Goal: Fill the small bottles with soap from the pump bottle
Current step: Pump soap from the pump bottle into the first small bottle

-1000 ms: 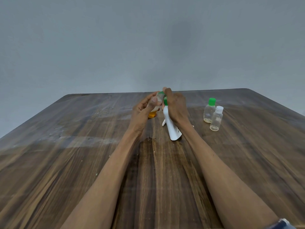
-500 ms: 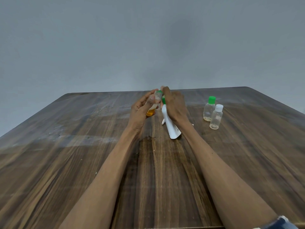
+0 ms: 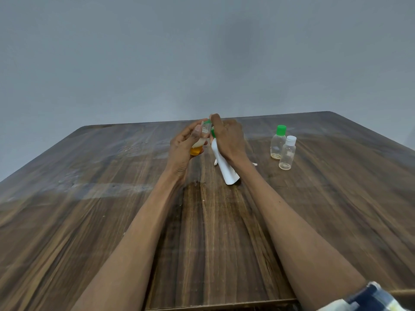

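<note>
My left hand (image 3: 183, 145) holds a small clear bottle (image 3: 197, 147) with orange soap in its bottom, lifted off the table and tilted. Its open neck sits at the green nozzle of the white pump bottle (image 3: 224, 166), which stands leaning on the table. My right hand (image 3: 229, 140) is wrapped over the pump bottle's top, with a finger on the green pump head. To the right stand two capped small bottles, a green-capped one (image 3: 278, 142) and a white-capped one (image 3: 288, 153), each with a trace of liquid at the bottom.
The wooden table (image 3: 112, 209) runs to a grey wall behind. A small white piece (image 3: 216, 162), maybe a cap, lies behind the pump bottle's base. The near table edge shows at the bottom.
The small bottle in my left hand has been raised slightly and held closer to the nozzle. My right hand stays on the pump head. The two capped bottles have not moved.
</note>
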